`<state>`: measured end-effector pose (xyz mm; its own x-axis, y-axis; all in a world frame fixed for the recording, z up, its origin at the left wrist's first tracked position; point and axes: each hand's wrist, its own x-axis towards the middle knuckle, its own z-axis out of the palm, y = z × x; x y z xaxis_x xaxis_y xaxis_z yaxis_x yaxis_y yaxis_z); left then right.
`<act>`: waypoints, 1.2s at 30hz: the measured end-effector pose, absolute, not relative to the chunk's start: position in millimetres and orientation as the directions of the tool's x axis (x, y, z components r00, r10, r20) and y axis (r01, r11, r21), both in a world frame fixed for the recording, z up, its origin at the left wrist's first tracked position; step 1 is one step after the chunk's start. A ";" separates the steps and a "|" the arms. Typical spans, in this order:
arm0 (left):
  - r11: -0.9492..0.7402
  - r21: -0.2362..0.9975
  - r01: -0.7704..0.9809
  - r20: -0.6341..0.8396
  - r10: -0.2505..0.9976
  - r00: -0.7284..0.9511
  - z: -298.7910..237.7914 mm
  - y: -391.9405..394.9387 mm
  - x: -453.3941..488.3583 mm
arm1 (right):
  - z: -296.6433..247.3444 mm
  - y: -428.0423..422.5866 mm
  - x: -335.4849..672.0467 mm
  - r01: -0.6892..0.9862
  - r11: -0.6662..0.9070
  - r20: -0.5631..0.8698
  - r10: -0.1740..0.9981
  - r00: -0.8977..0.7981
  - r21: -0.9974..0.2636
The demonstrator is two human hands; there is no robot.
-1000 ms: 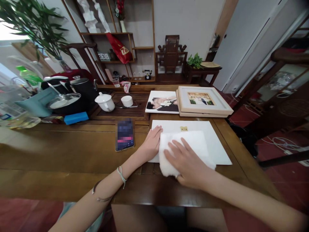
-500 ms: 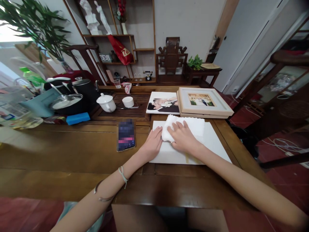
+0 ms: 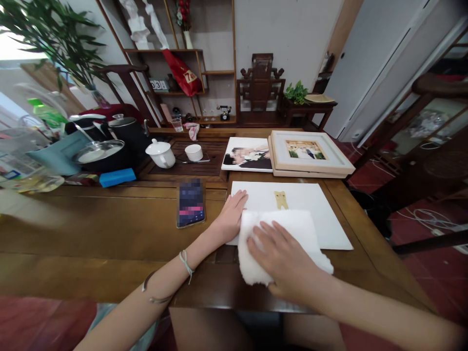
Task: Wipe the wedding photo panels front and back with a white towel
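Note:
A white rectangular panel (image 3: 331, 219) lies flat on the table, with a small gold-coloured metal plate (image 3: 281, 200) on its upper face. My left hand (image 3: 231, 214) rests on the panel's left edge, fingers stretched out. Under my right hand (image 3: 280, 251) is a white towel (image 3: 300, 226), which my fingers press from above. It covers the near part of the panel and hangs past its front edge. My right hand is slightly blurred.
Behind the panel lie a photo print (image 3: 246, 155) and a stacked pale frame (image 3: 276, 151). A phone (image 3: 190, 204) is left of my left hand. Farther left are a lidded white cup (image 3: 161, 155), a small white bowl (image 3: 193, 153), a blue block (image 3: 117, 177) and a black kettle (image 3: 126, 131).
My right hand has drawn the towel toward me, from the panel's far part to its front edge. The metal plate is now uncovered. My left hand has stayed in place.

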<state>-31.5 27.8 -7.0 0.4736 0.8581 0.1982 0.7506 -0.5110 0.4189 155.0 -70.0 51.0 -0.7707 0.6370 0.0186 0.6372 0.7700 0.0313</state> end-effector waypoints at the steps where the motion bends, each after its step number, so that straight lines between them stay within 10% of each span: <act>1: -0.520 0.412 0.748 0.214 0.853 0.476 -8.2 27.9 -31.4 | 52.1 -58.6 156.9 0.664 0.747 0.019 0.664 -0.748 0.029; 15: -0.506 0.431 0.747 0.189 0.860 0.473 -9.0 29.9 -32.2 | 44.0 -45.4 114.2 0.811 0.492 0.105 0.831 -0.546 0.317; 36: -0.503 0.427 0.751 0.203 0.863 0.462 -9.2 27.6 -31.1 | 68.3 12.3 167.6 0.726 0.667 -0.031 0.740 -0.672 0.166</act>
<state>-31.1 27.6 -9.2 0.4624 0.8631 0.2032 0.7514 -0.5031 0.4270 167.6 12.3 68.3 -0.6724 0.7396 -0.0309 0.7262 0.6672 0.1658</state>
